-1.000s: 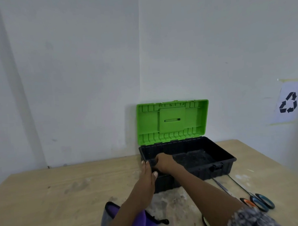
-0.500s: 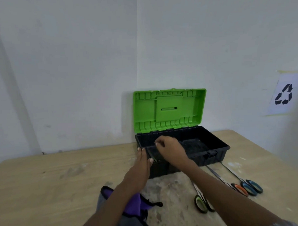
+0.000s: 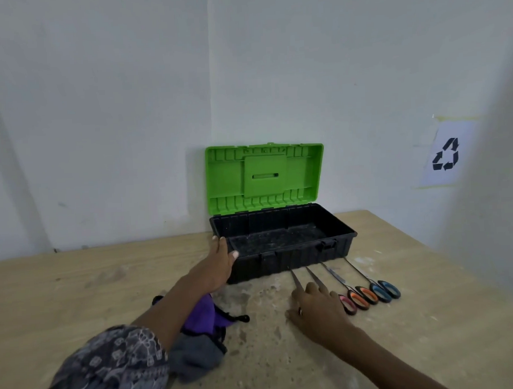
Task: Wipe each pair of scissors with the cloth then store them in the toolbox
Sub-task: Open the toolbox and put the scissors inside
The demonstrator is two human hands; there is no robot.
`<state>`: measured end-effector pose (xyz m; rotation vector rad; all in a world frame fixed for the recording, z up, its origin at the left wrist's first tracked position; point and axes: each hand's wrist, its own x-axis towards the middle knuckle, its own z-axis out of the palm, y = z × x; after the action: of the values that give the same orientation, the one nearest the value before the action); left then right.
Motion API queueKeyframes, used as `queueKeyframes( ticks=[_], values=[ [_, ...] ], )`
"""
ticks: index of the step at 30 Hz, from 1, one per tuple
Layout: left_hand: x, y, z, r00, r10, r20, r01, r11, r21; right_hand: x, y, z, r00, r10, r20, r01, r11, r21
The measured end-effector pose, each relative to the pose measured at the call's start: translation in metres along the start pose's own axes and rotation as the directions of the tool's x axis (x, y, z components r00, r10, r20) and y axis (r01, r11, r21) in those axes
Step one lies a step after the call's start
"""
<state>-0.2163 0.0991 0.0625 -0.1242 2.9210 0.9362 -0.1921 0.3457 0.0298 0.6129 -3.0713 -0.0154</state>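
Observation:
A black toolbox stands open at the back of the wooden table, its green lid upright against the wall and its inside empty. My left hand rests flat against the box's front left corner with straight fingers. Several scissors lie side by side in front of the box: an orange-handled pair and a blue-handled pair. My right hand lies over the handles of the leftmost scissors, whose two blades stick out past my fingers. A purple and grey cloth lies under my left forearm.
The wooden table sits in a corner between two white walls. A paper sheet with a recycling sign is taped to the right wall. The table's right edge runs close behind the blue-handled pair.
My right hand left the toolbox's front rim and came down to the leftmost scissors on the table. My left hand stayed at the box's corner. The view tilted down, showing more scissors.

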Motion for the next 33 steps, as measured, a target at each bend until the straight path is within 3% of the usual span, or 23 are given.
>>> queueKeyframes(
  ticks=[8, 11, 14, 19, 22, 25, 29, 33],
  values=[
    [-0.003, 0.001, -0.006, 0.999, -0.033, 0.032, 0.029, 0.994, 0.108, -0.01, -0.001, 0.013, 0.99, 0.018, -0.137, -0.005, 0.996, 0.092],
    [-0.001, 0.001, -0.008, 0.999, -0.036, 0.001, 0.035, 0.98, 0.194, -0.014, 0.002, 0.019, 0.986, 0.02, -0.166, 0.002, 0.991, 0.135],
    [0.005, 0.0, -0.01, 0.997, -0.008, -0.07, 0.018, 0.989, 0.145, -0.018, 0.005, 0.023, 0.97, 0.011, -0.241, 0.037, 0.98, 0.195],
    [0.015, -0.003, -0.006, 0.998, -0.02, -0.065, 0.021, 1.0, 0.021, -0.003, 0.006, 0.001, 0.807, -0.094, -0.583, 0.241, 0.954, 0.18],
    [0.023, -0.009, 0.004, 0.994, -0.031, -0.101, 0.024, 0.997, -0.075, 0.04, 0.0, -0.027, 0.754, -0.109, -0.648, 0.251, 0.959, 0.131],
    [0.031, -0.019, 0.008, 0.996, -0.06, -0.062, 0.055, 0.995, -0.084, 0.092, -0.014, -0.045, 0.796, -0.13, -0.591, 0.24, 0.964, 0.111],
    [0.035, -0.022, 0.01, 0.997, -0.042, -0.064, 0.042, 0.999, -0.004, 0.148, -0.038, -0.049, 0.919, -0.134, -0.371, 0.189, 0.975, 0.117],
    [0.034, -0.019, 0.011, 0.997, -0.045, -0.064, 0.047, 0.998, 0.034, 0.185, -0.044, -0.047, 0.985, -0.086, -0.147, 0.113, 0.976, 0.185]
  ],
)
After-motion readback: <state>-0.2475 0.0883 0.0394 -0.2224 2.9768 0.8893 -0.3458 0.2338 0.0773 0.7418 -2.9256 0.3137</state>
